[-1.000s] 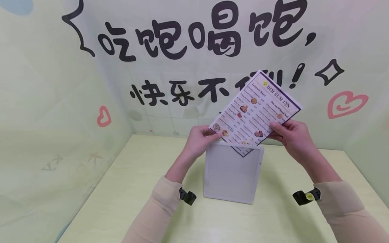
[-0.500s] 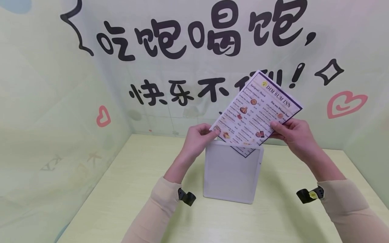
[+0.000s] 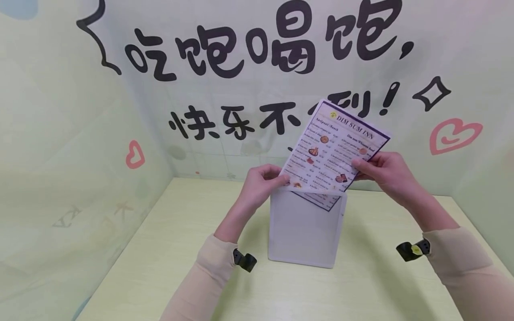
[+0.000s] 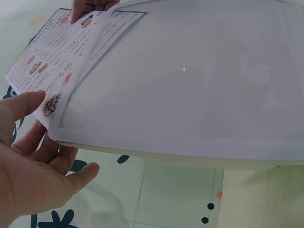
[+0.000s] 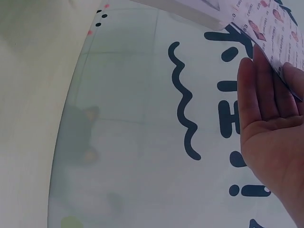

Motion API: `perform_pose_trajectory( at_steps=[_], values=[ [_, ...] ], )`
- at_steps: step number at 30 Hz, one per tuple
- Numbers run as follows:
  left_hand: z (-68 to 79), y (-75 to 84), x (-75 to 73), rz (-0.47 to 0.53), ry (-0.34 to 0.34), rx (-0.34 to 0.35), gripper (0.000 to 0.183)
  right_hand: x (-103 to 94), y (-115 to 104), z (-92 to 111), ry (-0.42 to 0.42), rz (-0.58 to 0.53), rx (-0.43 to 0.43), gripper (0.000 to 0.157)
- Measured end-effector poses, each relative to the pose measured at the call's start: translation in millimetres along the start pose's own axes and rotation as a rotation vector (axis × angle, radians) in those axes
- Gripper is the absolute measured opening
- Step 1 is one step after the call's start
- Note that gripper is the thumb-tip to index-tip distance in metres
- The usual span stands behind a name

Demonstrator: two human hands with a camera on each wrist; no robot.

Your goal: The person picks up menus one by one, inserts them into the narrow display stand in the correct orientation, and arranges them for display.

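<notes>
The left hand pinches the upper left corner of a translucent white sleeve standing upright on the pale green table, thumb on the near face, which appears to keep the mouth spread. The right hand pinches the right edge of the "DIM SUM INN" menu sheet, held tilted so that its lower corner sits inside the sleeve's mouth between the two grips and shows through the film. Behind both grips stands a wall banner with black lettering and pink hearts; the sleeve's top rim, against the sheet's skewed lower edges, is probably the only obstruction.
</notes>
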State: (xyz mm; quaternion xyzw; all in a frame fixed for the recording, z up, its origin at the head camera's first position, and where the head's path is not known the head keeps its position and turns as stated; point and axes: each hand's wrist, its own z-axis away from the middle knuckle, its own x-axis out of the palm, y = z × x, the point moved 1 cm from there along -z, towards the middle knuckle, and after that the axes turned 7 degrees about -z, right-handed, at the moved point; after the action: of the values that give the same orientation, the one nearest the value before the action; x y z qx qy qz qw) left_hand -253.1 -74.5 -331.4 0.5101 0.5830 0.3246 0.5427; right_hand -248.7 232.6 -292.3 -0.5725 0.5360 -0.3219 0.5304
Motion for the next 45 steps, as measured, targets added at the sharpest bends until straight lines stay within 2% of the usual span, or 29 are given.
perform_pose_trajectory(
  at_steps=[6,12,18,22,27,35,42,45],
  values=[
    [-0.9,2.8,2.8,0.029,0.010,0.026,0.025,-0.5,-8,0,-0.045,0.150,0.030,0.040],
    [-2.0,4.0,4.1,0.082,0.028,0.053,0.029,7.5,-12,-1,-0.102,0.201,0.035,0.035],
    [-2.1,5.6,5.0,0.099,0.060,0.061,0.028,16.1,-13,0,-0.123,0.281,0.035,0.030],
    [-0.3,7.1,5.5,0.115,0.046,0.088,0.031,19.4,-13,-1,-0.137,0.316,0.028,0.027],
    [1.9,9.5,7.0,0.135,0.025,0.140,0.031,23.4,-12,-2,-0.180,0.344,0.005,0.024],
    [2.0,10.9,7.0,0.137,0.129,0.192,0.023,29.3,-10,1,-0.195,0.404,-0.002,0.022],
    [2.3,6.4,7.3,0.140,0.155,0.186,0.018,32.4,-7,4,-0.211,0.380,-0.001,0.025],
    [2.7,4.6,7.7,0.150,0.161,0.184,0.018,31.9,-6,3,-0.191,0.369,-0.010,0.028]
  ],
)
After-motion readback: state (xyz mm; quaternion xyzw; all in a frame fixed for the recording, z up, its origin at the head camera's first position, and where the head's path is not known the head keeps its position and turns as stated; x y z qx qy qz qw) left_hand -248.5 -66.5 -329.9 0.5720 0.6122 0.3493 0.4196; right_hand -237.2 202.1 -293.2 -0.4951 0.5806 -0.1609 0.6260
